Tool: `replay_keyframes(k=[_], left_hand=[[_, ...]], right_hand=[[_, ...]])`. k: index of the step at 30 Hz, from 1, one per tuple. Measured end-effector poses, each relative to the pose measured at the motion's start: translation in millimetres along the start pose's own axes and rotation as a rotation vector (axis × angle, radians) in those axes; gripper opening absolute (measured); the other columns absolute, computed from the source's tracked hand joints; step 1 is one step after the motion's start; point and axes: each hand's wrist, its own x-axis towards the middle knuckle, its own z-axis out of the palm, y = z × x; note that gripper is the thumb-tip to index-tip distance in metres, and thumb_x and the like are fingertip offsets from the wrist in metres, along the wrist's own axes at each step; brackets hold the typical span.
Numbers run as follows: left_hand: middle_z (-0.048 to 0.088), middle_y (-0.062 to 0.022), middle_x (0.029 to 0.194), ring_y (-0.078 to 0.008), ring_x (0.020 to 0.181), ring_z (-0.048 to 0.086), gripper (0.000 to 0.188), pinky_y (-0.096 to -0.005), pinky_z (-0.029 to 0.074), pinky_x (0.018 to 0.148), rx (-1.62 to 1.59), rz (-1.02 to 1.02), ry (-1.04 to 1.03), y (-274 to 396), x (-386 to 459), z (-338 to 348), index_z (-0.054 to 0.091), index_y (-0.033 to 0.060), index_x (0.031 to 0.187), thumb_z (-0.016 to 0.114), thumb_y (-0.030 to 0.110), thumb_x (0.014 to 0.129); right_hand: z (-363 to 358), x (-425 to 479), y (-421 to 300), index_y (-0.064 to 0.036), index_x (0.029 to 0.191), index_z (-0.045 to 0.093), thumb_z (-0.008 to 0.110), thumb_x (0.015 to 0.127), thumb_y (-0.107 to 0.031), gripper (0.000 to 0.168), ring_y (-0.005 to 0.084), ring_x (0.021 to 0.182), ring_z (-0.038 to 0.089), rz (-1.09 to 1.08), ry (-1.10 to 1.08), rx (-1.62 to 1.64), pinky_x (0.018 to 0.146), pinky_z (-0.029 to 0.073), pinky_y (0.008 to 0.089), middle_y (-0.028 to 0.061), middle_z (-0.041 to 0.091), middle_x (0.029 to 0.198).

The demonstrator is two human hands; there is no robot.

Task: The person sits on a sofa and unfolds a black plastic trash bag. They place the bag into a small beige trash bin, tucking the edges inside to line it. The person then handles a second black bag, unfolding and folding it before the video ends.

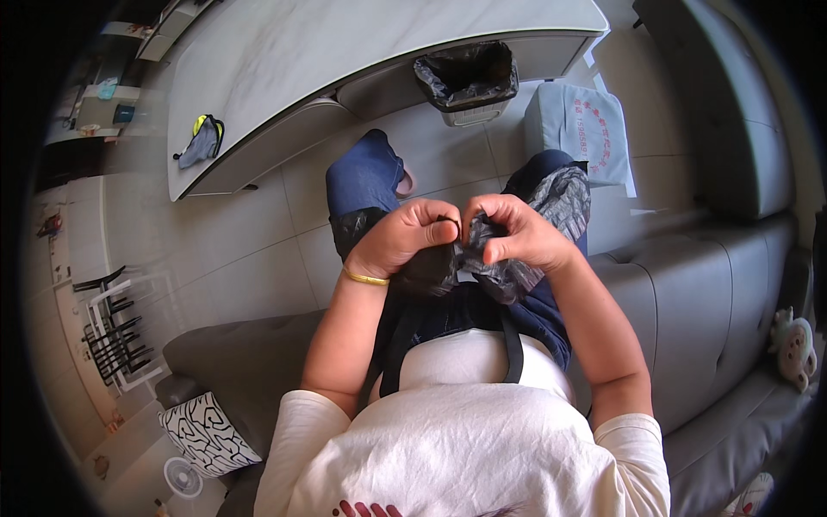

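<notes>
Black plastic bags lie across my lap, and a crumpled grey-black plastic bag (562, 197) is draped over my right knee. My left hand (417, 232), with a gold bangle at the wrist, pinches dark plastic film between thumb and fingers. Close beside it, my right hand (517, 232) grips a bunched part of black plastic (501, 278). The fingertips of both hands nearly meet above my lap. Whether the two held parts belong to one bag cannot be told.
Ahead stands a marble-look table (362, 39), with a black-lined waste bin (475, 113) at its edge and a blue-grey covered stool (581, 123) to the right. A grey and yellow cloth item (201, 142) lies on the table. Around me is a grey sofa (691, 310) with a patterned cushion (210, 433).
</notes>
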Motion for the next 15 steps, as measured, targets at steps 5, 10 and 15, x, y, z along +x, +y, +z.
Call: replay_keyframes(k=[5,10,15], left_hand=[[0.051,0.005,0.084,-0.0034,0.079,0.045,0.027,-0.0188,0.038,0.074,0.24,-0.034,0.092,8,-4,-16,0.059,0.0024,0.09,0.062,0.029,0.094],[0.055,0.0007,0.082,-0.0064,0.078,0.049,0.03,-0.0234,0.042,0.072,0.649,0.139,0.077,14,-2,-5,0.057,0.0012,0.095,0.064,0.03,0.092],[0.063,-0.0134,0.078,-0.0143,0.07,0.055,0.029,-0.0286,0.046,0.068,0.947,0.089,0.126,16,-3,11,0.06,-0.003,0.094,0.068,0.024,0.088]], right_hand=[[-6,-5,-13,0.001,0.09,0.063,0.078,0.08,-0.021,0.028,0.0057,0.074,0.049,0.159,0.053,-0.358,0.068,0.044,0.0248,-0.0019,0.056,0.074],[-14,-6,-8,0.001,0.086,0.061,0.072,0.086,-0.017,0.021,0.0054,0.071,0.045,0.139,0.066,-0.422,0.065,0.043,0.0244,-0.0002,0.055,0.072],[-13,-5,-5,-0.001,0.087,0.058,0.064,0.091,-0.014,0.015,0.0062,0.074,0.045,0.119,0.059,-0.409,0.068,0.043,0.0247,0.0003,0.055,0.075]])
